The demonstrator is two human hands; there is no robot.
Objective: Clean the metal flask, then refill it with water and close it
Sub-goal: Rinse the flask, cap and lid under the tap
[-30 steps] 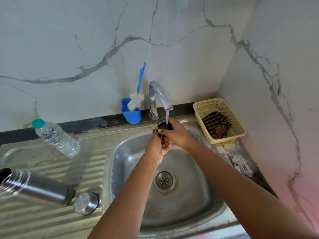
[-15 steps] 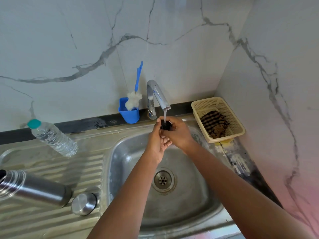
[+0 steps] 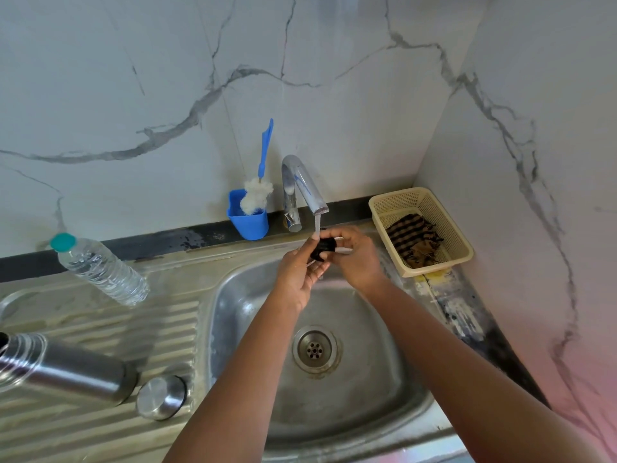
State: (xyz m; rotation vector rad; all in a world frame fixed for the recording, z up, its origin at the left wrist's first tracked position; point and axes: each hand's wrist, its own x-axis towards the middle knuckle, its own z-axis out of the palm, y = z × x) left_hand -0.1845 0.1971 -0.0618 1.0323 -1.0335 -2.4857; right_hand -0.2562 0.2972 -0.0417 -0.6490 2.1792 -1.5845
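Silver steel flask (image 3: 66, 370), silver cap (image 3: 162, 397), steel sink (image 3: 384, 379). Black stopper (image 3: 322, 249). Clear bottle (image 3: 101, 269), teal lid. Blue cup (image 3: 248, 222); brush (image 3: 258, 182) blue-handled, white head. Beige basket (image 3: 444, 228), black-tan striped cloth (image 3: 414, 238). White grey-veined marble wall (image 3: 167, 78).

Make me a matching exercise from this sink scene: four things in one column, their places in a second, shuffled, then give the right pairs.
Things
1. metal flask
2. small black stopper
3. bottle brush
4. striped cloth

Places
A. in the beige basket
B. lying on the ribbed drainboard
C. standing in the blue cup
D. under the tap, in the grip of the right hand

Pairs: 1-B, 2-D, 3-C, 4-A
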